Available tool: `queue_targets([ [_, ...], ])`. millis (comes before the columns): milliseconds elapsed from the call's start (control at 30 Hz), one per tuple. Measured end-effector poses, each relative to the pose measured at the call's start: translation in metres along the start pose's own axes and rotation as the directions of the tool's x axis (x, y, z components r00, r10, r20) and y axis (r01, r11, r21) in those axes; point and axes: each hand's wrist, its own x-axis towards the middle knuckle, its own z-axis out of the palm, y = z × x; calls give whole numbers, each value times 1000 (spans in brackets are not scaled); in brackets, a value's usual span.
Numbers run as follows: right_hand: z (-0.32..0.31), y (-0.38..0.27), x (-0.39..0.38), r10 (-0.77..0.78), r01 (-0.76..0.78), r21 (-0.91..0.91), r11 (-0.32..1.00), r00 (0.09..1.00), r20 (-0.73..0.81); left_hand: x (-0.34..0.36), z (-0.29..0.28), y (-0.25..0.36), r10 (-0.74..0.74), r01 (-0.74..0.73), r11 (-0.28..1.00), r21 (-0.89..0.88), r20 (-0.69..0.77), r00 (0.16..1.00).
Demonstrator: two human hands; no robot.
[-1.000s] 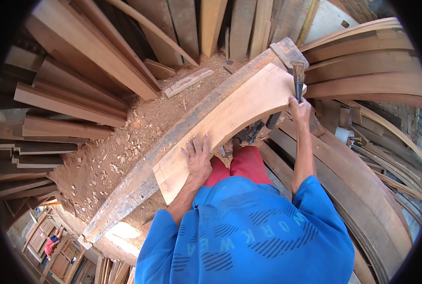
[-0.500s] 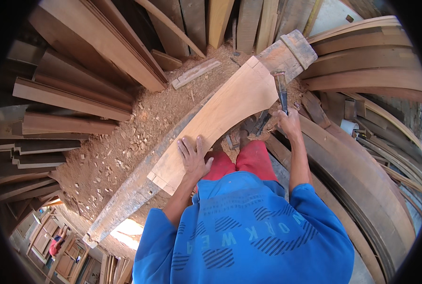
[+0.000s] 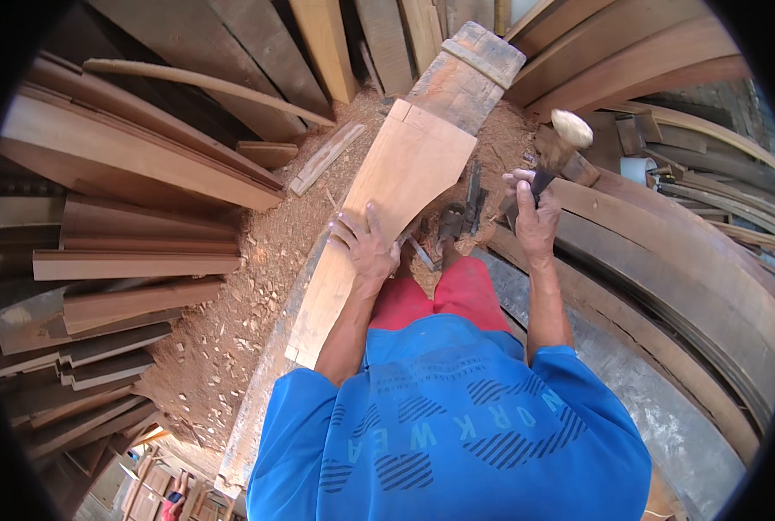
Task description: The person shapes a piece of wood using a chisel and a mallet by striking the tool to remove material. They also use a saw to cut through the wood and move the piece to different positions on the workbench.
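A pale wooden board with one curved edge lies aslant on a long, worn wooden beam. My left hand rests on the board's middle, palm down with its fingers spread. To the right of the board, my right hand is closed round the dark grip of a hammer. The hammer is raised clear of the board, its pale, rounded head pointing up and away from me. Motion blurs the shaft, so its exact shape is unclear.
Wood chips cover the floor left of the beam. Stacked planks stand along the left, and long curved timbers line the right. A loose offcut lies beyond the board. Another person is far off at the lower left.
The hammer has come away from the board's curved edge, up and to the right. My left hand stays on the board. The whole view has turned, so the board looks steeper.
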Motion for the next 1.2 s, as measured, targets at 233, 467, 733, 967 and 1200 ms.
queue_targets([
  [233,-8,18,-1,196,-195,-17,981,977,83,-5,-13,-33,76,-86,995,52,167,983],
  [467,6,37,-9,387,-388,47,920,921,38,-77,-36,-84,-221,229,973,-6,239,946],
  [733,18,39,3,389,-393,18,919,915,108,-70,-12,-62,-319,298,947,118,263,910],
  [967,18,46,8,357,-364,47,930,927,113,-64,-16,-58,-349,317,937,150,312,884],
  [1200,12,54,7,383,-388,12,922,915,125,-61,-21,-61,-333,289,940,180,306,892],
])
